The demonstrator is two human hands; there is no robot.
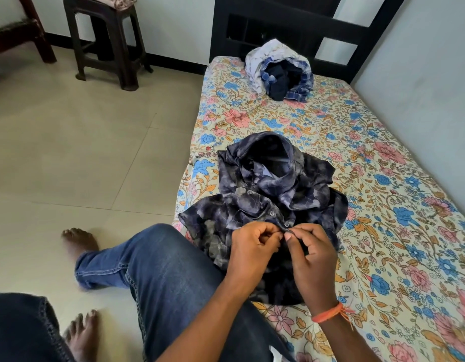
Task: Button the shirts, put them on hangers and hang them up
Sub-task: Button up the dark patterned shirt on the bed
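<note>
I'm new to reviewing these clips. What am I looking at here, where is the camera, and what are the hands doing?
There is no machine: a person wears one wide-angle camera on the head, looking down at their own hands. They sit on the edge of a bed with a floral-print sheet. In front of them lies a crumpled dark blue-grey patterned shirt. The left hand and the right hand both pinch the shirt's front edge at a button, the grip closing from each side. Farther up the bed sits a pile of other shirts, white and blue checked. A dark plastic stool stands on the tiled floor. No hanger is visible.
</note>
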